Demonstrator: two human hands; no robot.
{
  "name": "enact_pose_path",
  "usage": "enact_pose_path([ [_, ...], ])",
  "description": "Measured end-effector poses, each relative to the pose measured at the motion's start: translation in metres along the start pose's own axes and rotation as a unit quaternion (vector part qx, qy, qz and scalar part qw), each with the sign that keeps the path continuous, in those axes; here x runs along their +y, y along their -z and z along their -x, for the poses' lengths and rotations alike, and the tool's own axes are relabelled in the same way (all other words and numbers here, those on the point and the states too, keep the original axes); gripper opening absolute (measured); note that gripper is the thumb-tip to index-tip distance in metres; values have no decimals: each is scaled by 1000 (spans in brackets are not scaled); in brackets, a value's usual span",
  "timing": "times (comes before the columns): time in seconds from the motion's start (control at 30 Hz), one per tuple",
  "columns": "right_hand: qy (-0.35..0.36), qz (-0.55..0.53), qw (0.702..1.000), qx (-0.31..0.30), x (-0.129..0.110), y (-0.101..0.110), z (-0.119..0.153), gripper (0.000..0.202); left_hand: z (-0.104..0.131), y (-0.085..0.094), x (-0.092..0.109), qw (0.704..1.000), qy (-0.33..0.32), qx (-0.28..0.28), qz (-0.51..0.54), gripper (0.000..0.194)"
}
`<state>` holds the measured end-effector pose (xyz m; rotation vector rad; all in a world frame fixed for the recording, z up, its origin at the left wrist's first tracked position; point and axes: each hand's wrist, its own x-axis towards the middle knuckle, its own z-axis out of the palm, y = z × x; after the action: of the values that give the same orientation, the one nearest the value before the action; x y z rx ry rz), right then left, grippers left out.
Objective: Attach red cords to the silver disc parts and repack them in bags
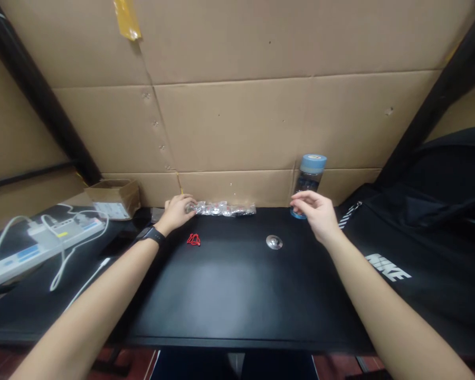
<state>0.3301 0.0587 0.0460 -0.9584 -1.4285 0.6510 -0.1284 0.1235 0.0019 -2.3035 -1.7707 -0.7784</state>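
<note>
My left hand point(178, 211), with a dark watch on its wrist, rests at the left end of a row of clear plastic packets point(225, 209) along the back of the black table point(221, 295). Its fingers are curled against the packets. Just in front lies a small red cord point(193, 239). A round, shiny metal disc point(274, 242) lies flat right of the middle. My right hand point(314, 211) is raised in front of a clear bottle with a blue lid point(313, 163); its thumb and fingertips are close together, and anything between them is too small to make out.
On the left are a white power strip point(43, 245) with white cables and an open cardboard box point(116, 199). A black NIKE bag point(419, 248) fills the right side. A cardboard wall point(229, 126) stands behind the table.
</note>
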Motion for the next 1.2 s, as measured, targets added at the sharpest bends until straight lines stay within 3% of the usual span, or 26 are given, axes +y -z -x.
enact_pose_path([
  [0.03,9,35,999,-11,2,10,-4,30,3,4,5,1000,-8,4,3,22],
  [0.13,1,197,957,-212,9,24,-6,43,18,10,19,999,-40,0,19,22],
  [0.2,-21,253,906,-338,15,20,0,56,30,11,25,997,-63,-17,30,21],
  [0.3,-28,291,856,-426,21,3,11,59,45,10,24,996,-75,-41,5,26],
  [0.43,2,320,839,-440,21,-12,19,48,48,13,8,994,-73,-61,-61,28],
  [0.57,15,331,833,-444,20,-14,20,43,43,14,-2,992,-71,-57,-86,25],
  [0.8,15,333,831,-444,21,-13,19,41,33,0,14,986,-71,2,-151,19],
  [1.0,18,329,831,-449,18,-13,19,40,12,-8,28,976,-137,-12,-168,20],
  [1.2,20,323,837,-442,15,-11,19,36,-6,-18,25,976,-148,-15,-159,29],
])
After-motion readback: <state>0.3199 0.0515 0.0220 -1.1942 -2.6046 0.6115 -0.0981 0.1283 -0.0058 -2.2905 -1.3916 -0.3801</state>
